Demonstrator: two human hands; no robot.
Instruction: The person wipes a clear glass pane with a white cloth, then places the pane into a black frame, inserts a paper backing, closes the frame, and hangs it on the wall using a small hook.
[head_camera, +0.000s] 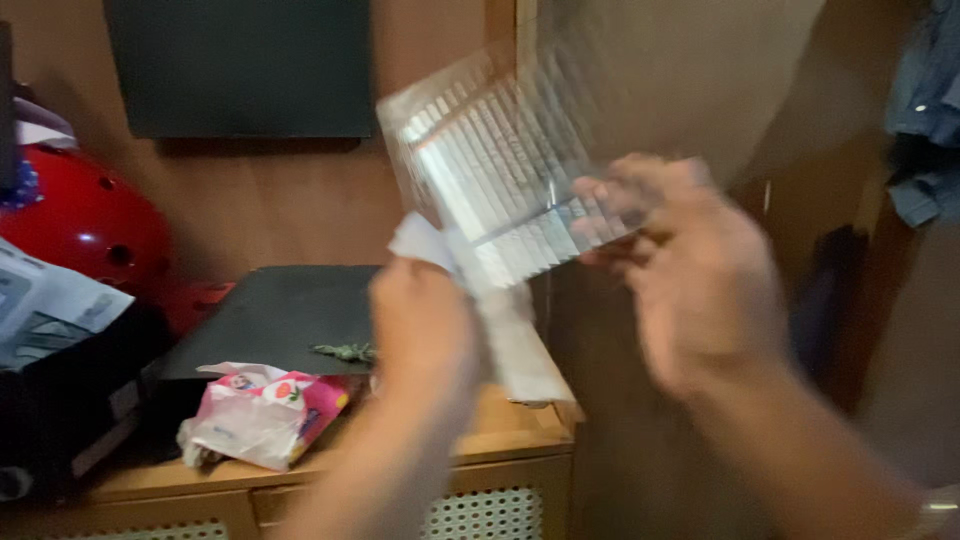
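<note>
My right hand grips the lower right edge of a clear ribbed plastic panel, held tilted in front of me. My left hand is closed on a white cloth or tissue that hangs down and touches the panel's lower left edge. Both hands and the panel are blurred by motion.
A wooden cabinet with a mesh front stands below. On it lie a black flat object, a pink and white plastic packet, a small green toy figure and a paper. A red helmet sits at left. Blue clothing hangs at right.
</note>
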